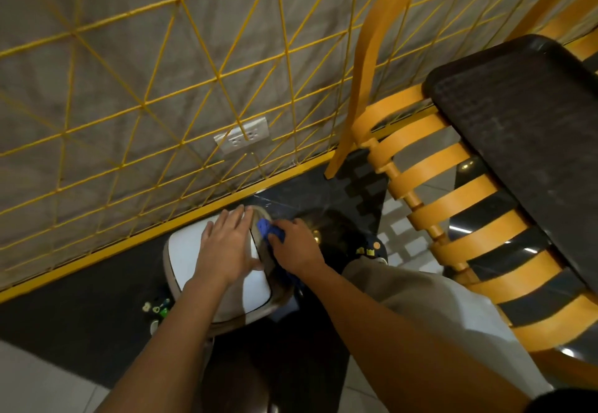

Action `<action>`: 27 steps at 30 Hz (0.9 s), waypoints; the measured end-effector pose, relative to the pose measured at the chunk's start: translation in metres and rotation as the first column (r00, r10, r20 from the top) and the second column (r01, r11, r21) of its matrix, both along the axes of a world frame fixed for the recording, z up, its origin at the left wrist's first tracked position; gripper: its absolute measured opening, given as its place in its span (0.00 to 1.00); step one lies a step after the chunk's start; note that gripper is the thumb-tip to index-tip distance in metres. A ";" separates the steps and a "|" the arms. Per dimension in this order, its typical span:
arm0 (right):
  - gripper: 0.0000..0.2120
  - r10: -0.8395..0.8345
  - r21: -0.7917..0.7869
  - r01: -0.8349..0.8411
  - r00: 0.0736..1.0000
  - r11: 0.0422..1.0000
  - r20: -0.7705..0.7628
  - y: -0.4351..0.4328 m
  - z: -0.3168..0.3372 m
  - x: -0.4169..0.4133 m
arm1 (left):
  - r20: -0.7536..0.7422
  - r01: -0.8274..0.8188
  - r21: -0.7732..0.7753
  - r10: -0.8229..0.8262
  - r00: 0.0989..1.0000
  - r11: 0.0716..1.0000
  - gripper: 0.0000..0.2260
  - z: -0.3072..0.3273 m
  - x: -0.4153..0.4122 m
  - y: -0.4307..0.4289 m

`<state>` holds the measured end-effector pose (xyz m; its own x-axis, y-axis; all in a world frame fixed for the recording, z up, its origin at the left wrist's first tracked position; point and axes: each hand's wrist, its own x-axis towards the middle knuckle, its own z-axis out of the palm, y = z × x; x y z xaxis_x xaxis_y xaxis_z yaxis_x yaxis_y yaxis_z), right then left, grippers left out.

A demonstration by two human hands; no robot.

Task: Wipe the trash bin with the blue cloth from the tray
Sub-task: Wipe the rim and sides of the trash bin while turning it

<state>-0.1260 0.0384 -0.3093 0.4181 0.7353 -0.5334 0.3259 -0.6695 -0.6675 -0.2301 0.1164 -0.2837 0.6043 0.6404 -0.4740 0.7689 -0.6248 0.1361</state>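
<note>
The left hand (226,247) lies flat, fingers spread, on the white lid (191,257) of the trash bin (259,309), gripping nothing. Just to its right, the right hand (296,247) is closed on the bunched blue cloth (268,230), pressing it against the bin's right side near the rim. Beyond both hands, the bin stands close against a yellow wire grid (181,95) over a grey wall, with a white outlet plate (242,136) behind the mesh. Farther right of the right hand stands a yellow slatted chair (453,218) bearing a dark tray (534,141) on its seat. A shoe (372,247) sits between the right hand and the chair, another (158,309) below the left.
</note>
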 end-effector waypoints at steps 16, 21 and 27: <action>0.14 0.089 -0.099 -0.091 0.996 0.991 -0.023 0.002 0.005 0.000 | 0.019 -0.011 -0.001 0.011 1.000 1.000 0.46 -0.002 0.000 -0.002; 0.17 0.058 -0.055 -0.062 0.996 0.997 -0.071 0.014 0.010 0.007 | 0.028 -0.001 -0.020 0.001 1.000 1.000 0.46 -0.002 0.000 -0.001; 0.16 -0.274 -0.078 0.263 0.924 0.962 -0.268 -0.016 -0.006 0.021 | 0.023 0.023 -0.052 -0.022 1.000 0.998 0.46 -0.004 -0.004 0.004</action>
<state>-0.1051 0.0223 -0.3158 0.4306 0.5915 -0.6817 -0.0612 -0.7344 -0.6759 -0.2338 0.1203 -0.2873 0.6290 0.6015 -0.4926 0.7512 -0.6334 0.1858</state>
